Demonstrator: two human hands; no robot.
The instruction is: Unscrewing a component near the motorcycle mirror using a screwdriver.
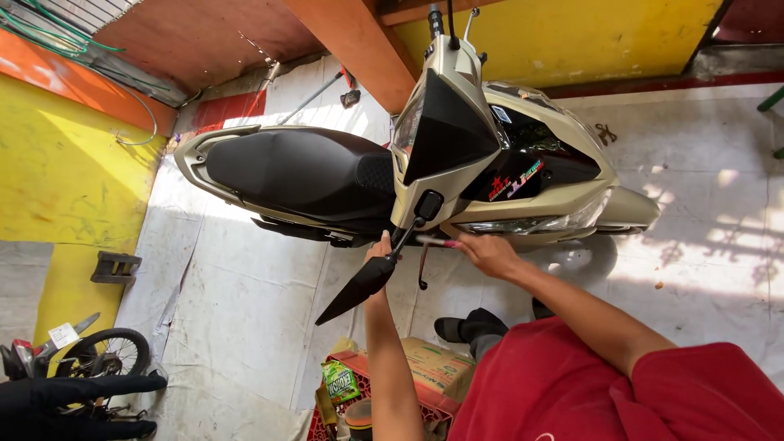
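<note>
A beige and black scooter [523, 163] stands on the pale floor, its black seat [294, 167] to the left and its handlebar toward me. My left hand [379, 247] rests at the stalk of the black mirror [358, 287] by the handlebar. My right hand [483, 249] grips a thin tool with a pink handle [437, 241], its tip pointing at the same handlebar spot beside the brake lever [422, 269]. My red shirt [588, 392] fills the bottom right.
A red crate [425, 404] with a cardboard box [437, 363] and a green packet [337, 380] stands below my arms. A small wheel [110, 351] and parts lie bottom left. Yellow walls and an orange beam [359, 45] surround the scooter.
</note>
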